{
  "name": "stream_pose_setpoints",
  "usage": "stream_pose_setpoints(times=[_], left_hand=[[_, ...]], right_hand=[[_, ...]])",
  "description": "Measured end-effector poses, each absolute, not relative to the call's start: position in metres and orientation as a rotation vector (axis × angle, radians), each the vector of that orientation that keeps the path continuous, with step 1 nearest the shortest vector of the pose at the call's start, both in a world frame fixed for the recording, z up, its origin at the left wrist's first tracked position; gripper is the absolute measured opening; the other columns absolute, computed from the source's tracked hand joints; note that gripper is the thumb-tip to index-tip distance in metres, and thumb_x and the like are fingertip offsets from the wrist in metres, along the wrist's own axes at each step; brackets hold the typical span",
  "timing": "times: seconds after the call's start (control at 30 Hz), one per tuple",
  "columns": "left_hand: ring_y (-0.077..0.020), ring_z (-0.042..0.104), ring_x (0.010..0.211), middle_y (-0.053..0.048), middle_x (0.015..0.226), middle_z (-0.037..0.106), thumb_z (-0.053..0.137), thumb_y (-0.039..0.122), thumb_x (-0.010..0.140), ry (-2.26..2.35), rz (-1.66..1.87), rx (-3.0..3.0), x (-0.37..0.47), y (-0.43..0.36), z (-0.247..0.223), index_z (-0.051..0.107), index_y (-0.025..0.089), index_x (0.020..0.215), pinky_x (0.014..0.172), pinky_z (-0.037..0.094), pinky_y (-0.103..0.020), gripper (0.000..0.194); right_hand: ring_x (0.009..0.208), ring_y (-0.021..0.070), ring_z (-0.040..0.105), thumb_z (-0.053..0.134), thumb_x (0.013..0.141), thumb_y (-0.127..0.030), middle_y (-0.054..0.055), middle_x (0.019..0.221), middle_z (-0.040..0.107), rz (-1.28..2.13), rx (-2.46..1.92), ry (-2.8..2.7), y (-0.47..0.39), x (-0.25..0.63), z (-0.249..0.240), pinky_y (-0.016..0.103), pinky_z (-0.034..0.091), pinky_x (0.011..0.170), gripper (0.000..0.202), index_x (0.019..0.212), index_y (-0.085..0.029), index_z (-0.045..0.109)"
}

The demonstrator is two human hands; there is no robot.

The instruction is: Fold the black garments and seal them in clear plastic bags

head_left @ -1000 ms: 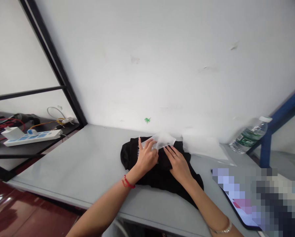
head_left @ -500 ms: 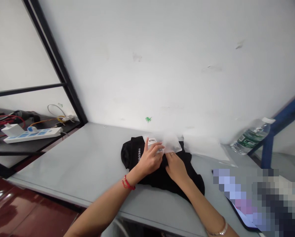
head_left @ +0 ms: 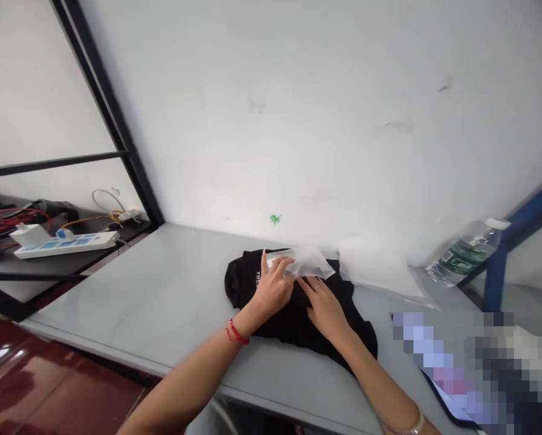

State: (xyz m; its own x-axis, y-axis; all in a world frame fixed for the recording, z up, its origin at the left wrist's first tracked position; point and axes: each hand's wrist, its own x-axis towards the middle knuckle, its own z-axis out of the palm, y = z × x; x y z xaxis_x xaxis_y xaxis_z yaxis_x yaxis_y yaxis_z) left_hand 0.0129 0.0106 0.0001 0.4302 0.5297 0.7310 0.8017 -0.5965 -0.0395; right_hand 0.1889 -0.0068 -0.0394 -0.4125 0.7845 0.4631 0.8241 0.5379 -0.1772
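Observation:
A folded black garment [head_left: 293, 323] with white lettering on its left part lies on the grey table. On top of its far side is a small translucent plastic bag [head_left: 315, 263]. My left hand [head_left: 274, 289], with a red string bracelet at the wrist, has its fingers bent over the bag's left end and pinches it; the index finger points up. Part of a white label shows under those fingers. Just to the right, my right hand [head_left: 327, 307], wearing a ring, rests on the garment with fingers stretched out and thumb apart, fingertips at the bag's near edge.
Another clear plastic bag [head_left: 379, 272] lies against the wall. A water bottle [head_left: 467, 254] leans by a blue post [head_left: 495, 272] at the right. A phone-like device [head_left: 447, 399], partly blurred out, lies front right. A white power strip [head_left: 66, 244] and cables occupy the left shelf.
The bag's left part is folded lower and the barcode label is now mostly covered by my left hand. My right fingers have straightened out. The view has shifted slightly.

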Motion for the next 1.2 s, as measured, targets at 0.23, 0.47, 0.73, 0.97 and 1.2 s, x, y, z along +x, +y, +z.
stream_pose_setpoints(times=[0.23, 0.47, 0.73, 0.97, 1.2], left_hand=[[-0.0216, 0.057, 0.115, -0.004, 0.111, 0.067, 0.05, 0.011, 0.088, -0.993, -1.108, -2.325, 0.015, 0.011, -0.002, 0.066, 0.02, 0.08, 0.119, -0.003, -0.061, 0.02], [-0.0203, 0.056, 0.118, -0.005, 0.108, 0.067, 0.046, 0.006, 0.087, -0.799, -1.115, -2.48, 0.013, 0.005, 0.009, 0.064, 0.019, 0.087, 0.121, 0.004, -0.058, 0.022], [-0.0186, 0.06, 0.109, -0.002, 0.098, 0.068, 0.051, 0.011, 0.088, -0.872, -1.161, -2.416, 0.012, 0.007, 0.006, 0.064, 0.021, 0.081, 0.12, 0.009, -0.056, 0.018], [-0.0222, 0.061, 0.102, -0.007, 0.108, 0.064, 0.062, 0.025, 0.085, -1.255, -1.155, -2.267, 0.004, 0.012, 0.009, 0.064, 0.02, 0.078, 0.114, 0.02, -0.061, 0.009], [-0.0202, 0.06, 0.109, -0.004, 0.105, 0.066, 0.053, 0.014, 0.088, -1.122, -1.196, -2.411, 0.008, 0.007, 0.009, 0.06, 0.019, 0.07, 0.118, 0.014, -0.058, 0.02]], right_hand=[[0.129, 0.0296, 0.05, 0.047, 0.061, 0.008, 0.015, 0.137, 0.054, -0.12, -1.332, -2.24, -0.005, 0.186, -0.041, 0.048, 0.044, 0.107, 0.082, 0.138, -0.018, 0.049], [0.119, 0.0227, 0.058, 0.039, 0.062, 0.009, 0.009, 0.127, 0.063, -0.077, -0.866, -2.488, 0.011, 0.21, -0.028, 0.038, 0.052, 0.094, 0.073, 0.124, -0.023, 0.06], [0.091, 0.029, 0.069, 0.051, 0.061, 0.006, 0.015, 0.1, 0.072, -0.113, -1.319, -2.36, 0.008, 0.188, -0.03, 0.04, 0.058, 0.076, 0.057, 0.114, -0.011, 0.064], [0.101, 0.0241, 0.063, 0.055, 0.082, -0.007, 0.012, 0.107, 0.07, -0.489, -0.849, -2.093, -0.012, 0.197, -0.018, 0.039, 0.053, 0.091, 0.035, 0.114, -0.014, 0.067], [0.082, 0.0227, 0.064, 0.051, 0.084, -0.01, 0.008, 0.092, 0.073, -0.506, -1.025, -2.117, -0.011, 0.184, -0.022, 0.036, 0.053, 0.073, 0.031, 0.104, -0.019, 0.073]])
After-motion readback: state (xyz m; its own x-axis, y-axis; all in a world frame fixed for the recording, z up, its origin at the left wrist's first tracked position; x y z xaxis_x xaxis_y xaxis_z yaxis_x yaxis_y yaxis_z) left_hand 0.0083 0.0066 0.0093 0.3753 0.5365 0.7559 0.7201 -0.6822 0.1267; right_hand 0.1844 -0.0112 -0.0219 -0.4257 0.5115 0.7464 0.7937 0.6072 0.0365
